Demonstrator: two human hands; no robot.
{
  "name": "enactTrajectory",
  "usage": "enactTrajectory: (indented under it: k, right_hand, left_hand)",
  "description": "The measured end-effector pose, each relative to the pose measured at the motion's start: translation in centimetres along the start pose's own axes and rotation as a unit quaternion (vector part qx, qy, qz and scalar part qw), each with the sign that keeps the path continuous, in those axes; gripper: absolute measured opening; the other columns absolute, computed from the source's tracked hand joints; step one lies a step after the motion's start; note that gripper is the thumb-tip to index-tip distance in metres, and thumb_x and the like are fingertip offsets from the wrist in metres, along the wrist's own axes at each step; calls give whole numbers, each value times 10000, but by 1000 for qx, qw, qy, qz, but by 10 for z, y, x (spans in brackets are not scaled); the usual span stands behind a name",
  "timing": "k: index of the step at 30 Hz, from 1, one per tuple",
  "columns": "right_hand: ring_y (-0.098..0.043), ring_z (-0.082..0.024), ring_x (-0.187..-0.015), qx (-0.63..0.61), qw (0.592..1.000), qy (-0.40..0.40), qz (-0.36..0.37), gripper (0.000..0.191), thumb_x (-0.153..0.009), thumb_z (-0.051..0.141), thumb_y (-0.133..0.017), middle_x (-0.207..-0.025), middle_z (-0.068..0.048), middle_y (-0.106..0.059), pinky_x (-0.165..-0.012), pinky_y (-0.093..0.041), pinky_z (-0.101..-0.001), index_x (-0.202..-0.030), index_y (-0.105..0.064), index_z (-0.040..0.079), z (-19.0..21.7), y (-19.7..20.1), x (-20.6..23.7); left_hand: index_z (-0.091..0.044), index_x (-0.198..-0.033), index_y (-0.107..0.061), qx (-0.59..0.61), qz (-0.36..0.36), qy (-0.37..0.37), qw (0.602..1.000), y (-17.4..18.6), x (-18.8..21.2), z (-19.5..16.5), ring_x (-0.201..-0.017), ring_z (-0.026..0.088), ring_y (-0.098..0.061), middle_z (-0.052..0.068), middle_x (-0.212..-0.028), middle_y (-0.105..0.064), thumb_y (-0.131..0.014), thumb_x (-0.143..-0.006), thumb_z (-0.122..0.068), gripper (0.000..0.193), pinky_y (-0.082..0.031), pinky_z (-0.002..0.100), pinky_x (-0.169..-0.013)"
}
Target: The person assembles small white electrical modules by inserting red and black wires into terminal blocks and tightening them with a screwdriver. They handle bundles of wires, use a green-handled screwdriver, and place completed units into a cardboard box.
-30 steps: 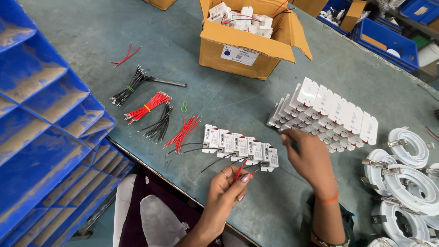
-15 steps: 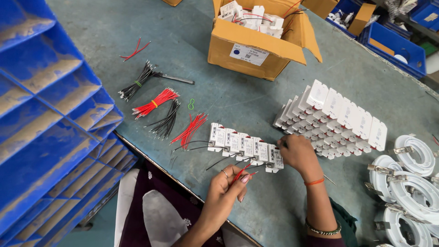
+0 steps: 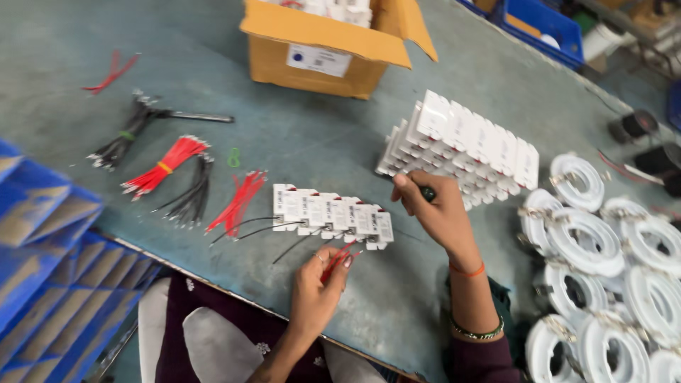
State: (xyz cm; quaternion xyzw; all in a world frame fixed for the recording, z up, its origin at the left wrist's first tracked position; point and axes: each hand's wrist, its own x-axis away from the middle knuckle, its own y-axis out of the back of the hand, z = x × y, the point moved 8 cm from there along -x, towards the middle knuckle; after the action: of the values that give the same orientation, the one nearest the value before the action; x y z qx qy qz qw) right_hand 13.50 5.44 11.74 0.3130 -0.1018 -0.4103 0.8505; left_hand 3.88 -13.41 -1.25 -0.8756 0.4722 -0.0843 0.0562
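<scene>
Below, left hand pinching red wires, right hand raised

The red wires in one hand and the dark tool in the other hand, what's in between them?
In the head view, the near end of the row of white modules lies between the red wires in the left hand and the dark tool in the right hand.
</scene>
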Motion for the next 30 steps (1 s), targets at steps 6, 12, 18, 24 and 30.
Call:
enactTrajectory:
  k: [6,12,18,24,30]
  right_hand:
    - [-281,-92,-553,-403,908,109,-39,582,-1132,476,-368,-622,-32,-400,-503,-229,-261,-705,-400,83,26,13,34]
    - [-248,-95,-513,-440,891,79,-77,569,-1132,427,-400,-589,-29,-338,-476,-203,-279,-671,-324,103,14,6,29]
    - [-263,-100,-521,-429,896,78,-81,558,-1129,383,-407,-582,-38,-341,-472,-199,-276,-656,-317,100,12,-1,26]
    - [-264,-106,-512,-422,897,94,-90,565,-1130,384,-412,-575,-47,-344,-466,-207,-276,-653,-312,98,12,6,28]
    - [-265,-107,-517,-429,895,86,-84,560,-1132,380,-403,-583,-49,-349,-466,-207,-277,-655,-305,103,13,3,27]
  left_hand:
    - [-45,-936,-681,-196,-28,-164,966,-16,-20,-27,-689,289,-723,127,-791,-746,-693,-898,-113,78,-536,384,-609]
    - [-45,-919,-685,-250,-33,-160,954,-19,-23,-17,-723,364,-711,141,-810,-748,-686,-882,-125,89,-529,452,-626]
    - [-46,-968,-708,-145,-19,-85,986,-12,-3,-20,-556,140,-663,63,-678,-702,-675,-920,-134,106,-485,293,-522]
    - [-30,-1069,-707,14,-145,-103,984,60,37,-75,-695,6,-493,-50,-787,-594,-649,-1005,-103,113,-361,189,-598]
    - [-60,-972,-744,-80,-73,-98,989,32,17,-78,-550,15,-410,-58,-621,-511,-674,-974,-124,94,-296,217,-479]
